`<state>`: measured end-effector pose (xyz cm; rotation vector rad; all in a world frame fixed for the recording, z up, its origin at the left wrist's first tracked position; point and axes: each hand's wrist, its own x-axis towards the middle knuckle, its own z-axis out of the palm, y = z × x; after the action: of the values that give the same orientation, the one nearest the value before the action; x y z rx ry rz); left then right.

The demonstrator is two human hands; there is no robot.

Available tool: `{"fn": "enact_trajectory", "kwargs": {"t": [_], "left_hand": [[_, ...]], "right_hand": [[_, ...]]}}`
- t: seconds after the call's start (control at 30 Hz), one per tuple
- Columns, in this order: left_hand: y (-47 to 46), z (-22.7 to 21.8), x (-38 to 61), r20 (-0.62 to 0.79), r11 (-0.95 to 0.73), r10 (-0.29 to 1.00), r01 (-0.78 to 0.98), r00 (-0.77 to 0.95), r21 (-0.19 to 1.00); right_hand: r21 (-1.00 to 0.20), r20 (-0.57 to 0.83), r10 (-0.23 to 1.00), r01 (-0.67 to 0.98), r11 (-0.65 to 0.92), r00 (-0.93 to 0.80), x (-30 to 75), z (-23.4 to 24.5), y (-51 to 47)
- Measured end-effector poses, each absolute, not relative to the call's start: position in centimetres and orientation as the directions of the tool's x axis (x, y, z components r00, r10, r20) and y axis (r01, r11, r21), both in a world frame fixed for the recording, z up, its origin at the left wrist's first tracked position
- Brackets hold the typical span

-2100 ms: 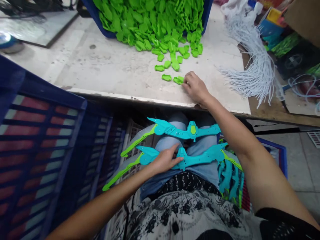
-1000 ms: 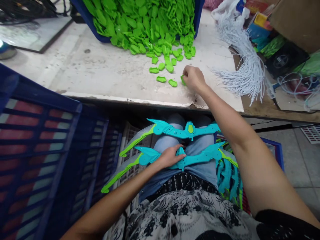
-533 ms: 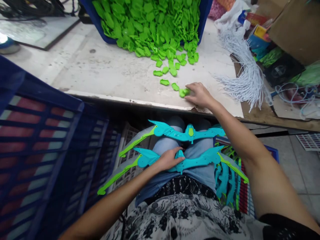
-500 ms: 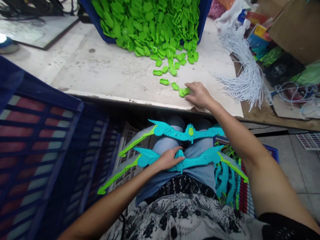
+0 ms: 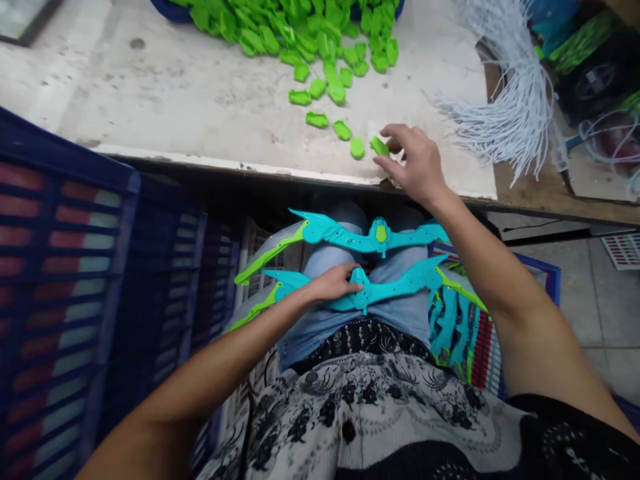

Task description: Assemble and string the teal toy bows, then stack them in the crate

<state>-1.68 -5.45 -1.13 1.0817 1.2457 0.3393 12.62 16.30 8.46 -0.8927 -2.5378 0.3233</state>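
Observation:
Across my lap lie two turquoise toy bows with lime-green tips. My left hand [image 5: 337, 283] is closed around the middle of the nearer toy bow [image 5: 395, 291], with its fingers partly hidden. The farther toy bow [image 5: 340, 235] has a green plastic inlay [image 5: 381, 233] at its centre. Over the table's front edge, my right hand [image 5: 417, 163] has thumb and fingers curled about a small green plastic piece [image 5: 379, 145], which is tilted at the fingertips. Another loose green piece [image 5: 357, 148] lies just left of it.
More green pieces [image 5: 320, 40] spill from a blue bin [image 5: 173, 12] onto the white table [image 5: 165, 107]. A bundle of white cords [image 5: 520, 100] lies at right. Blue crates [image 5: 110, 220] stand at left. Several turquoise bows [image 5: 450, 320] fill a crate beside my right leg.
My right hand has shifted slightly right with one green piece, parting it from its neighbour. The view has tilted downward. My left hand stays on the nearer bow.

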Motion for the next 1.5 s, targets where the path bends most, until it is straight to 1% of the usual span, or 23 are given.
{"fn": "enact_trajectory", "kwargs": {"t": [0.07,0.13,0.23,0.3,0.37,0.47,0.53,0.6,0.7,0.77,0.87,0.93,1.0,1.07,1.1,1.17,1.23,1.3,1.33,1.4,1.43,1.47,1.5], "left_hand": [[-4.9,-0.9,-1.3,-0.595,0.537,0.736,0.256,0.323,0.804],[-4.2,-0.6,-1.0,-0.613,0.57,0.72,0.226,0.326,0.79],[-3.4,0.0,-0.7,-0.704,0.689,0.627,0.186,0.334,0.701],[-3.2,0.2,-0.6,-0.757,0.766,0.568,0.13,0.323,0.63],[-3.1,0.3,-0.4,-0.776,0.8,0.544,0.082,0.32,0.595],[-3.3,0.3,-0.3,-0.779,0.811,0.538,0.053,0.321,0.582],[-3.4,0.0,-0.4,-0.769,0.802,0.551,0.049,0.324,0.595],[-3.7,-0.5,-0.5,-0.729,0.761,0.585,0.068,0.355,0.645],[-4.1,-1.4,-0.8,-0.597,0.63,0.667,0.09,0.446,0.772],[-4.4,-1.8,-0.8,-0.528,0.553,0.713,0.094,0.461,0.828],[-4.6,-1.7,-0.6,-0.511,0.505,0.74,0.14,0.438,0.852],[-4.7,-1.6,-0.4,-0.504,0.482,0.742,0.171,0.443,0.859],[-4.6,-1.6,-0.2,-0.494,0.456,0.753,0.196,0.436,0.868],[-4.6,-2.0,-0.1,-0.486,0.424,0.772,0.239,0.409,0.874],[-4.5,-2.2,-0.1,-0.482,0.406,0.783,0.265,0.393,0.875],[-4.5,-2.5,-0.1,-0.468,0.37,0.798,0.304,0.379,0.878],[-4.7,-2.3,-0.1,-0.455,0.334,0.809,0.347,0.372,0.876],[-5.3,-1.7,0.1,-0.446,0.292,0.836,0.428,0.32,0.855],[-5.9,-1.2,0.3,-0.425,0.259,0.863,0.485,0.272,0.835],[-7.4,-0.4,1.0,-0.321,0.155,0.931,0.61,0.173,0.777],[-8.3,0.0,1.3,-0.252,0.088,0.956,0.667,0.153,0.74],[-9.2,0.2,1.8,-0.19,0.017,0.968,0.714,0.163,0.7],[-9.9,0.3,2.1,-0.154,-0.046,0.969,0.752,0.195,0.658]], "right_hand": [[-0.422,0.322,0.677,0.54,0.728,-0.662,14.6,8.3,11.8],[-0.468,0.291,0.697,0.538,0.701,-0.655,16.7,7.3,6.1],[-0.491,0.183,0.734,0.586,0.644,-0.654,19.0,4.4,-2.1],[-0.471,0.155,0.772,0.641,0.606,-0.617,19.5,2.4,-5.9],[-0.44,0.17,0.807,0.689,0.576,-0.566,19.3,0.9,-7.9],[-0.389,0.232,0.83,0.734,0.557,-0.507,18.2,-0.5,-8.6],[-0.352,0.279,0.827,0.749,0.561,-0.488,17.6,-0.9,-8.4],[-0.326,0.289,0.833,0.769,0.55,-0.473,17.3,-1.2,-8.3],[-0.335,0.231,0.883,0.818,0.467,-0.41,17.3,-1.3,-8.5],[-0.376,0.175,0.921,0.84,0.39,-0.349,17.5,-1.1,-8.7],[-0.442,0.027,0.944,0.843,0.306,-0.329,18.0,-0.1,-8.0],[-0.445,-0.138,0.908,0.844,0.3,-0.396,18.2,0.8,-6.7],[-0.413,-0.307,0.82,0.844,0.343,-0.483,18.2,1.6,-4.9],[-0.367,-0.427,0.73,0.84,0.399,-0.534,18.1,2.0,-3.2],[-0.355,-0.458,0.698,0.833,0.424,-0.55,17.9,2.0,-2.6],[-0.353,-0.474,0.666,0.817,0.456,-0.576,17.7,1.7,-2.0],[-0.36,-0.442,0.669,0.801,0.478,-0.597,17.6,1.3,-2.2],[-0.345,-0.411,0.67,0.786,0.512,-0.617,17.8,1.5,-2.3],[-0.331,-0.422,0.65,0.775,0.539,-0.632,18.0,1.9,-2.2],[-0.324,-0.487,0.56,0.734,0.596,-0.67,18.0,3.5,-1.0],[-0.332,-0.5,0.531,0.718,0.612,-0.684,17.8,4.6,0.0],[-0.345,-0.468,0.539,0.706,0.618,-0.7,17.2,5.9,1.3],[-0.353,-0.382,0.59,0.702,0.618,-0.712,16.4,7.1,3.0]]}}
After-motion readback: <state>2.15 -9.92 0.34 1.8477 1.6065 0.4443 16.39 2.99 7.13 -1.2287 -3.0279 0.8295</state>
